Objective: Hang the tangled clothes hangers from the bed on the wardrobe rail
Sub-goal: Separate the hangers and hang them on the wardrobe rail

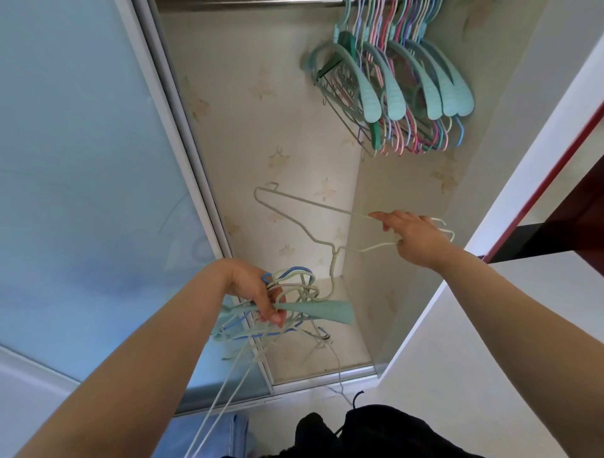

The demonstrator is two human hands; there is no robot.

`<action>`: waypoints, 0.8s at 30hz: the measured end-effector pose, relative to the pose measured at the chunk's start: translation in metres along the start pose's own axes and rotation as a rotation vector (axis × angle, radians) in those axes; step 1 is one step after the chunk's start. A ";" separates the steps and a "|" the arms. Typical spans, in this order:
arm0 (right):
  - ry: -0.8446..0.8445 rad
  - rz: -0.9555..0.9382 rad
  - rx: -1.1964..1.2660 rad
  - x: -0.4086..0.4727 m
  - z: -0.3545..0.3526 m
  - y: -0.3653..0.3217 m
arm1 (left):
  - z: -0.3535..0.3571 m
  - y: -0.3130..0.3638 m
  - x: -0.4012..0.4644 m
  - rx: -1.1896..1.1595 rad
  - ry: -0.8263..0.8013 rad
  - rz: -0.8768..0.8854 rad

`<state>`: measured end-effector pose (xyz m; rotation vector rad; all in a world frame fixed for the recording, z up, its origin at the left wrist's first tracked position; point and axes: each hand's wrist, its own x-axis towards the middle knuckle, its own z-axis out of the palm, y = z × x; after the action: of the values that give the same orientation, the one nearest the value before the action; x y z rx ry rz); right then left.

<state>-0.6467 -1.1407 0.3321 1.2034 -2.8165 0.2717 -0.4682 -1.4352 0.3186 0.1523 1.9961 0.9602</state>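
Observation:
My left hand (258,294) grips a tangled bundle of hangers (294,304): blue, pale green and cream wire ones and a wide teal plastic one. My right hand (415,235) holds one end of a pale wire hanger (294,212) that lies sideways in front of the wardrobe's back wall. Its hook points down into the bundle. The wardrobe rail (248,2) runs along the top edge. Several teal, pink, blue and purple hangers (408,85) hang from it at the upper right.
A frosted sliding door (81,163) covers the wardrobe's left side, with its metal track (327,381) at the bottom. The wardrobe floor (343,327) shows below the bundle. A white wall (490,327) and a dark red frame (555,170) stand on the right.

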 end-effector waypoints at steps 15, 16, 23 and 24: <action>-0.170 0.096 0.461 -0.002 0.041 0.006 | 0.002 -0.011 -0.024 -0.251 0.102 0.142; -0.188 0.165 0.553 -0.002 0.045 0.001 | 0.003 -0.014 -0.023 -0.285 0.125 0.152; -0.244 0.447 0.928 0.010 0.063 -0.036 | 0.015 -0.036 -0.006 -0.539 0.475 0.084; -0.265 0.416 0.958 0.014 0.059 -0.042 | 0.016 -0.037 -0.005 -0.578 0.518 0.080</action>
<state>-0.6255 -1.1902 0.2819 0.7006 -3.2035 1.7463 -0.4441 -1.4543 0.2920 -0.3741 2.0731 1.7181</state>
